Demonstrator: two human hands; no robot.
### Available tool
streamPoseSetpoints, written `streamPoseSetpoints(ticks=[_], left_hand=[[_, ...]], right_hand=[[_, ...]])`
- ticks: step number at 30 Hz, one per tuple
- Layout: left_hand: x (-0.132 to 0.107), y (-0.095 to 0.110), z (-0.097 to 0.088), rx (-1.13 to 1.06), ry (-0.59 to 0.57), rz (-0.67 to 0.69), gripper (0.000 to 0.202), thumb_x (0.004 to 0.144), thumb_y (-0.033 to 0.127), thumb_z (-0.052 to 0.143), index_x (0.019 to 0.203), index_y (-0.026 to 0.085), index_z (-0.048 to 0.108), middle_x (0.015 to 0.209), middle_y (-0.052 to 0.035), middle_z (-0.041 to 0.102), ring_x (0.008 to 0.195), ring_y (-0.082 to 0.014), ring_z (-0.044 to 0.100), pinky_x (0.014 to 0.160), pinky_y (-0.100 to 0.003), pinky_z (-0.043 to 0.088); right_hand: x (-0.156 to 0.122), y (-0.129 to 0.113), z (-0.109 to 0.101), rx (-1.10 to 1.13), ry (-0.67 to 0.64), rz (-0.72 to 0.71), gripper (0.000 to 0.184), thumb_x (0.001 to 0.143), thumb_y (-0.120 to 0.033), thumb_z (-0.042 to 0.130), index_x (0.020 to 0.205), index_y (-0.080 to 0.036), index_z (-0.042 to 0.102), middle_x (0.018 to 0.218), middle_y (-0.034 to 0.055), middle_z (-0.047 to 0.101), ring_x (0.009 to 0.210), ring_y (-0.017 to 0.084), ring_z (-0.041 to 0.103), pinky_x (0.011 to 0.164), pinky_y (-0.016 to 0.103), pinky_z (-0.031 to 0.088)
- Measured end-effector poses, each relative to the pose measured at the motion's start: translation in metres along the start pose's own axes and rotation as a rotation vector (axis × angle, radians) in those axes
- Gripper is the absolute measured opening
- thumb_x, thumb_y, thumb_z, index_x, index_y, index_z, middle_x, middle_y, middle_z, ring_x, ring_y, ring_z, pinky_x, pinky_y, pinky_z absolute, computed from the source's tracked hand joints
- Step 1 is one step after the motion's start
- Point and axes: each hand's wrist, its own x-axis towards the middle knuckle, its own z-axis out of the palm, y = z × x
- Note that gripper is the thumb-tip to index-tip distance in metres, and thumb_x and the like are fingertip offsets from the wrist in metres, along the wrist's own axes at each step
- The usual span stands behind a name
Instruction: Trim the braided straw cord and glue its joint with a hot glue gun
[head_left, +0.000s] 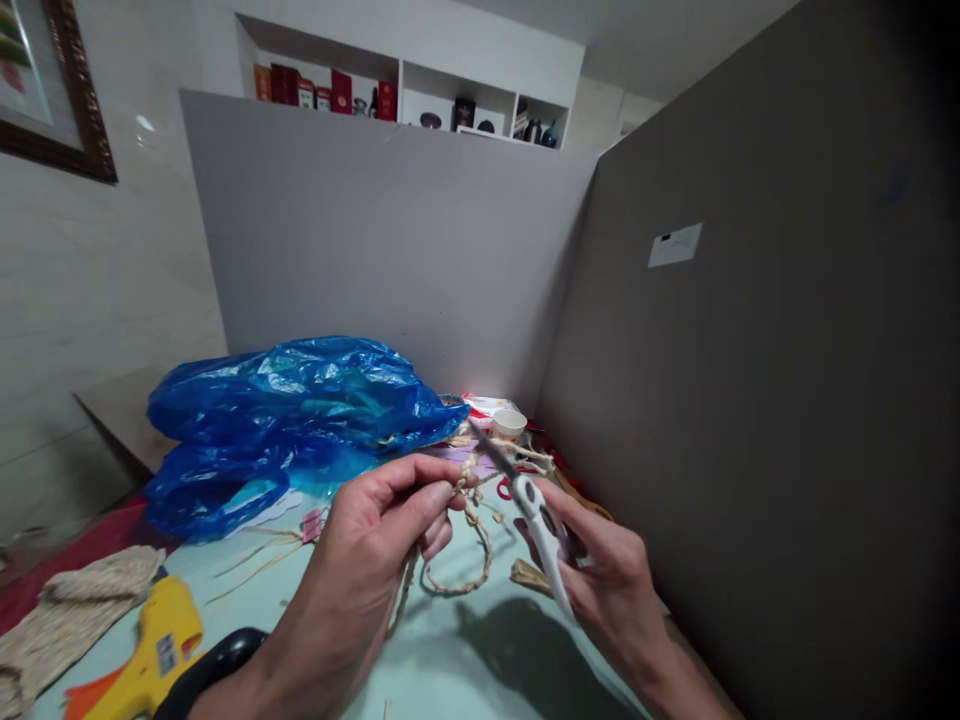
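Note:
My left hand (397, 510) pinches a braided straw cord (466, 572) between thumb and fingers. Part of the cord hangs below in a loop, and a short plaited end sticks up past the fingertips. In my right hand (600, 570) is a pair of white-handled scissors (551, 550), gripped by the handles. Their dark blades point up and to the left, just beside the raised end of the cord. Whether the blades touch the cord I cannot tell.
A big blue plastic bag (300, 390) lies at the back left. A yellow glue gun (157, 650) and a woven straw piece (82, 620) are at the front left. A white bowl (510, 424) stands behind the scissors. Grey panels (390, 230) enclose the table's back and right.

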Motion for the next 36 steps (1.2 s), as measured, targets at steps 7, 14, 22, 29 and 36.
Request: streamPoseSetpoints(ticks=[7,14,22,29,36], left_hand=[[0.000,-0.010,0.001,0.106,-0.078,-0.071,0.016,0.082,0.035,0.072,0.083,0.019,0.071,0.076,0.0008,0.057,0.067,-0.0117,0.043,0.061,-0.023,0.035],[-0.003,-0.019,0.006,0.390,-0.083,-0.044,0.019,0.081,0.034,0.070,0.070,0.018,0.067,0.065,0.0027,0.051,0.060,-0.0115,0.037,0.055,-0.024,0.030],[-0.006,-0.032,0.006,0.562,-0.181,-0.060,0.023,0.085,0.038,0.064,0.070,0.021,0.061,0.064,0.0035,0.049,0.060,-0.0127,0.040,0.055,-0.024,0.030],[-0.012,-0.033,0.006,0.379,-0.250,-0.158,0.023,0.084,0.039,0.067,0.072,0.020,0.065,0.061,0.0043,0.040,0.059,-0.0121,0.031,0.053,-0.023,0.028],[-0.015,-0.034,0.008,0.209,-0.119,-0.288,0.023,0.081,0.043,0.071,0.076,0.020,0.072,0.066,0.0013,0.047,0.061,-0.0127,0.031,0.053,-0.023,0.027]], right_hand=[[0.014,-0.018,0.007,0.584,0.024,0.664,0.038,0.073,-0.041,0.083,0.103,-0.021,0.070,0.069,-0.0012,0.068,0.058,0.012,0.058,0.054,0.023,0.047],[0.021,-0.032,0.002,0.964,0.192,0.831,0.048,0.066,-0.038,0.087,0.105,-0.021,0.063,0.087,0.0036,0.070,0.069,0.015,0.064,0.060,0.026,0.050],[0.021,-0.031,-0.006,0.934,0.324,0.854,0.047,0.063,-0.029,0.089,0.100,-0.020,0.060,0.068,-0.0058,0.056,0.056,0.008,0.046,0.049,0.020,0.036],[0.024,-0.024,-0.006,0.926,0.342,0.810,0.048,0.060,-0.024,0.090,0.097,-0.021,0.060,0.063,-0.0079,0.057,0.055,0.007,0.047,0.049,0.019,0.036],[0.025,-0.029,-0.009,0.906,0.296,0.769,0.040,0.066,-0.025,0.086,0.097,-0.022,0.061,0.064,-0.0070,0.055,0.056,0.008,0.046,0.051,0.020,0.037]])
